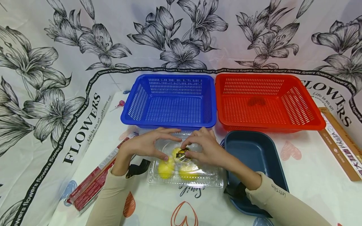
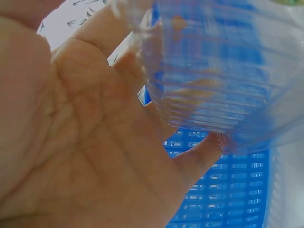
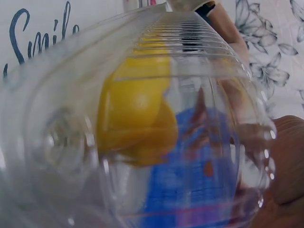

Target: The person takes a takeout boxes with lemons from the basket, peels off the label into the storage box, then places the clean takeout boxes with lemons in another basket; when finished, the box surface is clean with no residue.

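Observation:
A clear plastic clamshell box [image 1: 207, 180] stands near the middle of the table, its lid down over several yellow, lemon-like rounded pieces [image 1: 166, 169]. A dark round label [image 1: 183, 155] is on the lid. My left hand [image 1: 151, 142] spreads over the box's left side, thumb above the lid and straight fingers toward the far edge. Along the ribbed plastic wall, the left wrist view shows the palm [image 2: 95, 137]. My right hand [image 1: 207, 147] is over the lid's right half, its bent index finger and thumb beside the label, tips apart. Yellow pieces [image 3: 135, 104] show through the plastic in the right wrist view.
Behind the box stand a blue basket [image 1: 169, 122] and a red basket [image 1: 268, 126]. A dark blue tray [image 1: 249, 150] lies to the right, under my right forearm. Red long packets [image 1: 93, 185] lie left, near a lollipop [image 1: 121, 103]. A pasta box [image 1: 339, 141] is far right.

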